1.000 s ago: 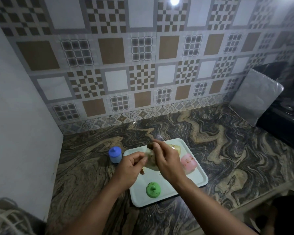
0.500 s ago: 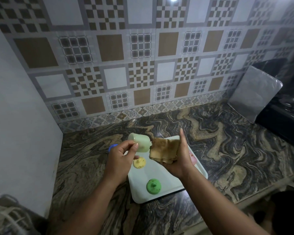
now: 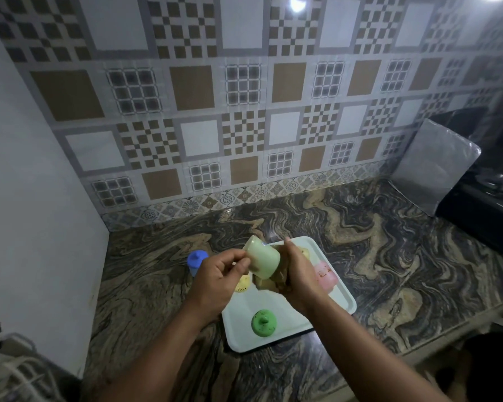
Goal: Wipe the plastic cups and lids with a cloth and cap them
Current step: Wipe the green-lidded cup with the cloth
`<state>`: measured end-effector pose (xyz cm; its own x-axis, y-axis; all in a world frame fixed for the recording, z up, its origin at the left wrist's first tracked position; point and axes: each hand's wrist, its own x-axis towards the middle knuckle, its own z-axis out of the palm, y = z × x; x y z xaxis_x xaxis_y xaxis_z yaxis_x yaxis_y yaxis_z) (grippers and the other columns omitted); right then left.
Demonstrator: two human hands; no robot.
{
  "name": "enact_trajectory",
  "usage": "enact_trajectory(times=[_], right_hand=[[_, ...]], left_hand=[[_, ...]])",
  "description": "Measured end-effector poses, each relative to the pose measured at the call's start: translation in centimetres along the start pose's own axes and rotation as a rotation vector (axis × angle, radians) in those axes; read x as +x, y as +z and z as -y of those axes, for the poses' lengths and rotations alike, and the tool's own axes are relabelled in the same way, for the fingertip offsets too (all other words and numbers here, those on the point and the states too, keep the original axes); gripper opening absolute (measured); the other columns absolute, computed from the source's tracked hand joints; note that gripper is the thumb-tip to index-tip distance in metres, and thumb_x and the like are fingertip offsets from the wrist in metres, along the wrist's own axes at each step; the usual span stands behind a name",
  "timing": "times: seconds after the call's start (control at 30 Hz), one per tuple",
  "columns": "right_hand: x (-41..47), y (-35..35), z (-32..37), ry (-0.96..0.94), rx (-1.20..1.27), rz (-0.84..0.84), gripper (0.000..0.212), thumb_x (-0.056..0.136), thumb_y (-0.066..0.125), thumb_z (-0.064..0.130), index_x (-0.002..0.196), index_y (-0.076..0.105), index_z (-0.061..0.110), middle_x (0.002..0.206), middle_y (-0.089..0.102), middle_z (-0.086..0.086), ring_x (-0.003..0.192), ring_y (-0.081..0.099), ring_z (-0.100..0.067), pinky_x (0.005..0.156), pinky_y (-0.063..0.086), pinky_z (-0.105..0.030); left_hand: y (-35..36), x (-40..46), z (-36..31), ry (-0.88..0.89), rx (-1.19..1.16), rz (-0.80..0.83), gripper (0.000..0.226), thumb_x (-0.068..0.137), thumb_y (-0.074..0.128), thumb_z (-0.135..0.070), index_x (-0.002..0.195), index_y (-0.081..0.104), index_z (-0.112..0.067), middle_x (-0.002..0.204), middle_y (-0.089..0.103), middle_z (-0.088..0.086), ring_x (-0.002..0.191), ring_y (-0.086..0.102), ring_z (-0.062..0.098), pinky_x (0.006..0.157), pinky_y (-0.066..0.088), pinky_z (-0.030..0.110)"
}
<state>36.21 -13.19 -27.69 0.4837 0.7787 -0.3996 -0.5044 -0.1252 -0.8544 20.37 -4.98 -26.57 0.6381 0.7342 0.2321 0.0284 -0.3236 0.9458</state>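
My left hand pinches a pale green plastic cup, tilted on its side above the white tray. My right hand grips a brown cloth and presses it against the cup's open end. On the tray lie a green lid, a yellow lid partly hidden under my left hand, and a pink cup on its side behind my right hand. A blue capped cup stands on the counter left of the tray.
The tray sits on a marbled stone counter in a corner, with a white wall at the left and a tiled wall behind. A silvery board leans at the back right beside a dark stove. The counter's front edge runs at lower right.
My right hand has closed round the cloth and brought it against the green cup's mouth; half a second ago cloth and cup were apart. One second ago both hands were low over the tray.
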Motion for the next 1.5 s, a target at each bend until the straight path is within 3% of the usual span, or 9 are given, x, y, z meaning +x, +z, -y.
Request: enact_trajectory(times=[0.1,0.23,0.33,0.5,0.67,0.83,1.13,1.3,1.5], right_hand=[[-1.7,0.8,-0.3,-0.652,-0.276,-0.133,0.047,0.112,0.038,0.047,0.117,0.078,0.021,0.117,0.078,0.015,0.106,0.073,-0.002,0.074,0.060,-0.025],[-0.6,-0.2,-2.8,-1.173,-0.807,0.007,0.055,0.112,0.039,0.044,0.146,0.061,0.006,0.148,0.061,-0.007,0.143,0.053,-0.015,0.116,0.040,-0.023],[-0.5,-0.3,-3.0,-1.013,-0.719,-0.041,0.046,0.113,0.040,0.036,0.139,0.067,0.010,0.138,0.069,-0.007,0.134,0.062,-0.013,0.110,0.048,-0.025],[0.4,-0.1,-1.4,-0.035,0.172,-0.161,0.045,0.111,0.045,0.043,0.114,0.076,0.010,0.104,0.079,-0.019,0.092,0.076,-0.035,0.073,0.064,-0.048],[-1.5,1.6,-2.0,-0.600,-0.288,-0.145,0.036,0.113,0.042,0.041,0.119,0.077,0.044,0.124,0.076,0.017,0.114,0.070,-0.003,0.084,0.060,-0.036],[-1.1,0.4,-4.2,-1.015,-0.756,-0.055,0.048,0.111,0.046,0.031,0.154,0.053,0.012,0.153,0.056,-0.001,0.147,0.049,-0.014,0.120,0.042,-0.034],[-1.8,1.4,-4.8,-1.171,-0.830,0.011,0.051,0.113,0.040,0.032,0.157,0.046,0.006,0.163,0.045,-0.008,0.155,0.038,-0.024,0.126,0.035,-0.038],[-0.4,1.6,-2.8,-0.715,-0.455,-0.061,0.057,0.107,0.041,0.052,0.146,0.061,0.016,0.149,0.062,0.007,0.142,0.054,-0.006,0.119,0.045,-0.041],[-0.8,1.5,-3.1,-0.905,-0.555,-0.079,0.047,0.113,0.038,0.040,0.143,0.064,0.016,0.142,0.067,-0.003,0.137,0.059,-0.012,0.110,0.047,-0.022]], left_hand=[[-0.4,0.5,0.3,-0.033,0.004,0.014,0.018,0.097,0.063,-0.009,0.107,0.074,-0.018,0.087,0.077,-0.004,0.082,0.071,0.008,0.073,0.057,0.025],[0.3,0.8,0.3,-0.079,-0.044,0.020,0.024,0.099,0.060,-0.007,0.114,0.070,-0.022,0.103,0.078,-0.003,0.097,0.074,0.014,0.081,0.060,0.031],[0.4,0.5,0.5,-0.018,-0.017,-0.006,0.016,0.098,0.061,-0.008,0.106,0.071,-0.018,0.096,0.077,-0.001,0.089,0.072,0.012,0.077,0.058,0.028],[0.1,0.0,1.4,-0.050,-0.091,-0.019,0.015,0.094,0.068,-0.012,0.098,0.074,-0.024,0.099,0.076,-0.002,0.095,0.072,0.013,0.081,0.058,0.027],[0.6,0.4,2.4,-0.145,0.010,-0.201,0.023,0.095,0.065,-0.007,0.102,0.073,-0.027,0.116,0.070,-0.011,0.105,0.067,0.000,0.091,0.057,0.025],[0.8,0.2,1.5,-0.281,-0.336,-0.290,0.018,0.098,0.062,-0.009,0.109,0.074,-0.017,0.103,0.077,0.002,0.099,0.075,0.019,0.087,0.061,0.043],[0.0,-0.4,0.8,-0.137,-0.084,-0.150,0.023,0.094,0.068,-0.025,0.101,0.075,-0.047,0.119,0.073,-0.016,0.104,0.072,0.006,0.090,0.060,0.042],[-0.3,-0.6,0.5,-0.044,-0.114,-0.069,0.015,0.090,0.072,-0.010,0.099,0.077,-0.022,0.134,0.066,-0.009,0.122,0.063,0.005,0.094,0.059,0.036],[-0.1,-0.4,0.6,0.072,0.015,-0.024,0.015,0.089,0.074,-0.007,0.097,0.080,-0.019,0.134,0.064,-0.012,0.126,0.060,0.003,0.101,0.053,0.028]])
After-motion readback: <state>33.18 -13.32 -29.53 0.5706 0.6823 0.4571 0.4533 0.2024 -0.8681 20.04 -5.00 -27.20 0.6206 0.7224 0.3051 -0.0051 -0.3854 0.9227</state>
